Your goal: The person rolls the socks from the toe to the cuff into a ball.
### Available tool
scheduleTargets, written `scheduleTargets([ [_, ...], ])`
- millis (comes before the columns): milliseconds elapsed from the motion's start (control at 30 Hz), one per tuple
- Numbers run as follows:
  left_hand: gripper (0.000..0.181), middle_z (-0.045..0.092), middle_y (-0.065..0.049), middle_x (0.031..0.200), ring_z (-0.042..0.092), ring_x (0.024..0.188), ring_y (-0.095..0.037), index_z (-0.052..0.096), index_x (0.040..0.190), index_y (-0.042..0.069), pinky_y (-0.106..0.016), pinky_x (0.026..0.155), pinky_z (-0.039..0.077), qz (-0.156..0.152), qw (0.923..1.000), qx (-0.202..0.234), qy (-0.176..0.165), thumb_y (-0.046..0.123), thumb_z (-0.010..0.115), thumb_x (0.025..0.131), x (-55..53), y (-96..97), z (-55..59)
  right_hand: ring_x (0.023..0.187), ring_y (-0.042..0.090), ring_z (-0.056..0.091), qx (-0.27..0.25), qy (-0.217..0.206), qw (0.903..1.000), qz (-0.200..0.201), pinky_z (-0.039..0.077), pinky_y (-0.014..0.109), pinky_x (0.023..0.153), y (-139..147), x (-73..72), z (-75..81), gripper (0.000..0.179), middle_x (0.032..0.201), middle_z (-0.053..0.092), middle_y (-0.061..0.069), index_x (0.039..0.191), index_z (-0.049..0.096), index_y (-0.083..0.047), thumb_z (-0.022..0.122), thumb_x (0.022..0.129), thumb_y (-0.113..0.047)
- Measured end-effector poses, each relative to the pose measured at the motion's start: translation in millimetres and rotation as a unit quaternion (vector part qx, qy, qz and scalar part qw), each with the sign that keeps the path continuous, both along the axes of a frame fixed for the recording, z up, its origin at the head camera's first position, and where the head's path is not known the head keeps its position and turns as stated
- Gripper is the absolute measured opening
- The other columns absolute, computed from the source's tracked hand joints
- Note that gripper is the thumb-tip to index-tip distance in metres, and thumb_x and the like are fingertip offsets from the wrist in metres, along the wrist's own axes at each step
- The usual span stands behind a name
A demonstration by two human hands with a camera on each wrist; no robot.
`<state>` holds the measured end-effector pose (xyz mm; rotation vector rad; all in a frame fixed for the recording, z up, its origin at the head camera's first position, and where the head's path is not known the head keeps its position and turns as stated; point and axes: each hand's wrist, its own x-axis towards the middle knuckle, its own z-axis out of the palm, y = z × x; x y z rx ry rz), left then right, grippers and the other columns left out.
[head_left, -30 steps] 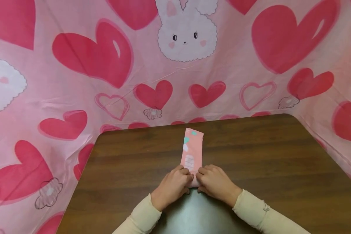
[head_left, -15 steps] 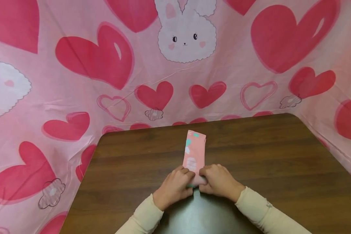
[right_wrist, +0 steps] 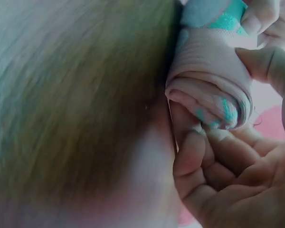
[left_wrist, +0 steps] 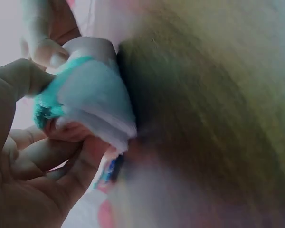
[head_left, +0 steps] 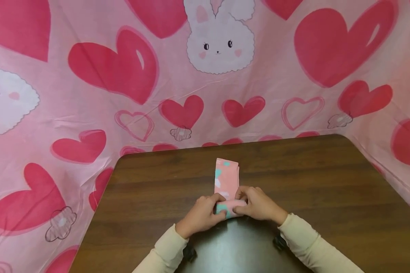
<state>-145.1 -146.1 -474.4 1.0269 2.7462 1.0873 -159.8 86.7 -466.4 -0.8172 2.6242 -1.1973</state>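
A pink sock (head_left: pixel 227 180) with teal and white patches lies lengthwise on the table, its near end rolled up into a thick bundle. My left hand (head_left: pixel 203 214) grips the left end of that roll, thumb on the near side and fingers beyond it. At the opposite end my right hand (head_left: pixel 259 204) pinches the roll in the same way. In the left wrist view the roll (left_wrist: pixel 97 90) shows teal and pale layers between thumb and fingers. Spiralled layers of the pink roll (right_wrist: pixel 209 76) face the right wrist view, the thumb pressing on top.
The dark brown wooden table (head_left: pixel 157 185) has rounded far corners. Behind and beside it hangs a pink cloth (head_left: pixel 273 68) printed with red hearts and white rabbits. Dark wrist-camera pieces (head_left: pixel 189 252) show under the cream sleeves (head_left: pixel 169 242).
The near end of the sock has been rolled up away from me, so its flat part is shorter. The thumbs have come round to the near side of the roll.
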Motion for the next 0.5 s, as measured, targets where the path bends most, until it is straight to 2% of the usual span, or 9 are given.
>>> scheduleTargets([
  [133,0.021,0.052,0.008,0.068,0.042,0.055,0.0,0.07,0.111,0.004,-0.018,0.052,0.038,-0.002,0.9976,0.015,-0.068,0.015,0.067,0.094,-7.5,-2.8,0.9,0.053,0.008,0.053,-0.02,-0.055,0.998,-0.024,0.043,0.025,0.047,2,-1.8,-0.9,0.027,0.066,0.059,-0.006,0.086,0.056,-0.01,0.08,0.084,-0.019],
  [267,0.019,0.054,0.008,0.077,0.048,0.067,-0.006,0.074,0.109,0.007,-0.023,0.062,0.042,-0.001,0.9957,0.023,-0.09,0.019,0.068,0.096,-12.5,-6.8,1.9,0.053,0.011,0.054,-0.024,-0.075,0.9961,-0.039,0.046,0.028,0.049,2,-7.1,-1.2,0.021,0.064,0.058,-0.004,0.081,0.062,-0.011,0.079,0.085,-0.022],
  [367,0.021,0.058,0.008,0.087,0.051,0.075,-0.008,0.074,0.112,0.006,-0.024,0.067,0.045,-0.003,0.9918,0.041,-0.121,0.02,0.068,0.097,-14.6,-9.7,-0.8,0.053,0.01,0.054,-0.027,-0.106,0.9928,-0.049,0.046,0.028,0.049,1,-11.0,-1.1,0.018,0.063,0.059,-0.004,0.078,0.067,-0.011,0.079,0.084,-0.023],
  [433,0.025,0.06,0.006,0.089,0.053,0.075,-0.009,0.073,0.115,0.006,-0.025,0.067,0.046,0.0,0.9865,0.057,-0.153,0.022,0.067,0.098,-15.0,-10.7,-2.3,0.054,0.01,0.053,-0.023,-0.118,0.9911,-0.055,0.046,0.028,0.05,1,-12.4,-0.3,0.018,0.062,0.059,-0.004,0.077,0.069,-0.011,0.079,0.084,-0.024],
  [500,0.026,0.061,0.005,0.089,0.055,0.073,-0.01,0.072,0.117,0.006,-0.025,0.065,0.048,0.007,0.9831,0.066,-0.171,0.024,0.068,0.098,-14.1,-10.7,-2.4,0.055,0.011,0.053,-0.019,-0.126,0.9899,-0.062,0.045,0.028,0.05,1,-13.2,1.1,0.019,0.064,0.059,-0.003,0.077,0.069,-0.011,0.08,0.083,-0.024],
])
